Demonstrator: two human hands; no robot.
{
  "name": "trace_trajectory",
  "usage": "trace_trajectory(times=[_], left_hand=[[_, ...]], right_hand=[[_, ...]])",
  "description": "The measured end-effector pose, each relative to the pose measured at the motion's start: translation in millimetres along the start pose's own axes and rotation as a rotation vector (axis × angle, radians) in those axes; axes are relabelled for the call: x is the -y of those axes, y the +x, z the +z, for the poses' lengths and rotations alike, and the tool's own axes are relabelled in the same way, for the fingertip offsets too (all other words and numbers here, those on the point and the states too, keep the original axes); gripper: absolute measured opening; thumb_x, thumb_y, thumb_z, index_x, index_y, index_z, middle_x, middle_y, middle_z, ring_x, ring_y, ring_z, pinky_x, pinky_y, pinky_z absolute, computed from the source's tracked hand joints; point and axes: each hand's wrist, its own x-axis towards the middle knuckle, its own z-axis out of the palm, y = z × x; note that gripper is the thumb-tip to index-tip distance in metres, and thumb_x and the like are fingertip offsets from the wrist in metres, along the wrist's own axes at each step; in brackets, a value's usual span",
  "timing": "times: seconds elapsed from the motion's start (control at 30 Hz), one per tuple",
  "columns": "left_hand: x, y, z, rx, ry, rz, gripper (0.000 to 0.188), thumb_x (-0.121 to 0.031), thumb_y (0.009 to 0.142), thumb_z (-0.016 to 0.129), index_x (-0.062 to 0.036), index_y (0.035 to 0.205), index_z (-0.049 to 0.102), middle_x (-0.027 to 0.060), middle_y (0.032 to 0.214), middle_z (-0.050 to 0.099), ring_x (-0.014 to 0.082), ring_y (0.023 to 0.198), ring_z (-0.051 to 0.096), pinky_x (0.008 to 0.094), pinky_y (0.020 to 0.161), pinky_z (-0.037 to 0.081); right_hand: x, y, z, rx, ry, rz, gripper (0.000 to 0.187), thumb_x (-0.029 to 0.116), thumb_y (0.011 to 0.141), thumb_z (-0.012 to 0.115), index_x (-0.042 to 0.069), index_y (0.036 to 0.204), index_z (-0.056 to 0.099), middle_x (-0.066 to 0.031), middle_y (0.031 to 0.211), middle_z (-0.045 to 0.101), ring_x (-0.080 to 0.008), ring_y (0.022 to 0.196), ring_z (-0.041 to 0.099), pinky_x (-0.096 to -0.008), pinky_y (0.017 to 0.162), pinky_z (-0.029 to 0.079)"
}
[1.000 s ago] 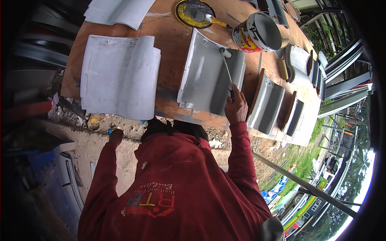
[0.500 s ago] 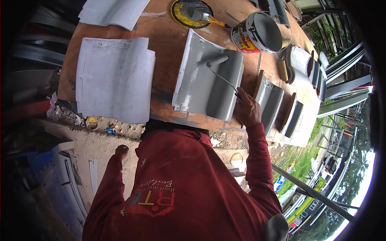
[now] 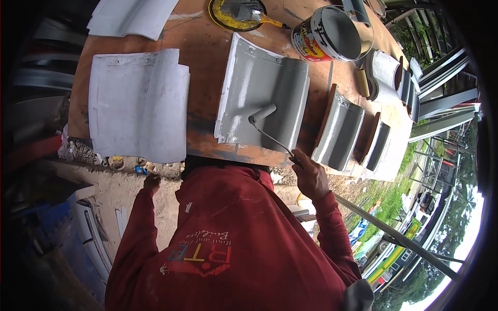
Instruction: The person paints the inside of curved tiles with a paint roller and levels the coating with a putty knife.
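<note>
My right hand (image 3: 311, 175) grips the handle of a small paint roller (image 3: 264, 113), its fingers wrapped round the grip. The roller's grey sleeve rests on the lower middle of a curved roof tile (image 3: 254, 78) coated in wet, glossy grey paint. The tile's left edge is whitish. My left hand (image 3: 151, 182) hangs below the table edge, away from the tiles, with its fingers curled in and nothing visible in them. Left of the painted tile lies a bare whitish roof tile (image 3: 137, 109).
A paint bucket (image 3: 311, 41) with grey paint inside stands beyond the tile on the wooden table (image 3: 207, 93). Beside it a paintbrush (image 3: 267, 19) lies across a yellow-smeared lid (image 3: 220, 18). More grey tiles (image 3: 340, 129) line the right side. Another pale tile (image 3: 129, 15) lies far left.
My right hand has drawn the roller down and left, from the tile's upper part to its lower middle. My left hand has moved slightly up and left.
</note>
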Motion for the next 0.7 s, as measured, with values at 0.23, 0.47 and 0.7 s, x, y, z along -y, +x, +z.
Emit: trace_trajectory(times=[0.23,0.47,0.7], left_hand=[[-23,4,-32,0.002,0.1,0.215,0.02,-0.02,0.095,0.062,-0.0055,0.103,0.074,0.0097,0.09,0.073,0.0215,0.074,0.072,0.0375,0.069,0.056],[-13,-2,-44,-0.121,0.687,0.839,0.021,-0.021,0.09,0.059,-0.0042,0.084,0.07,0.0098,0.08,0.07,0.0204,0.069,0.069,0.0383,0.06,0.054],[-24,-50,-42,-0.089,0.108,0.178,0.019,-0.019,0.091,0.069,-0.0069,0.105,0.074,0.0075,0.096,0.073,0.0228,0.081,0.071,0.0383,0.076,0.059]], right_hand=[[-16,-4,-66,-0.078,-0.257,-0.031,0.028,0.003,0.091,0.061,0.006,0.118,0.068,-0.0124,0.09,0.072,-0.0342,0.079,0.072,-0.0442,0.065,0.056],[-87,92,-149,-0.236,-0.406,-0.114,0.015,0.019,0.094,0.068,0.011,0.105,0.072,-0.01,0.093,0.073,-0.0357,0.082,0.07,-0.0466,0.07,0.055],[-106,197,-158,-0.033,-0.467,-0.264,0.018,0.022,0.093,0.067,0.01,0.103,0.076,-0.0096,0.098,0.076,-0.0324,0.09,0.072,-0.0436,0.081,0.056]])
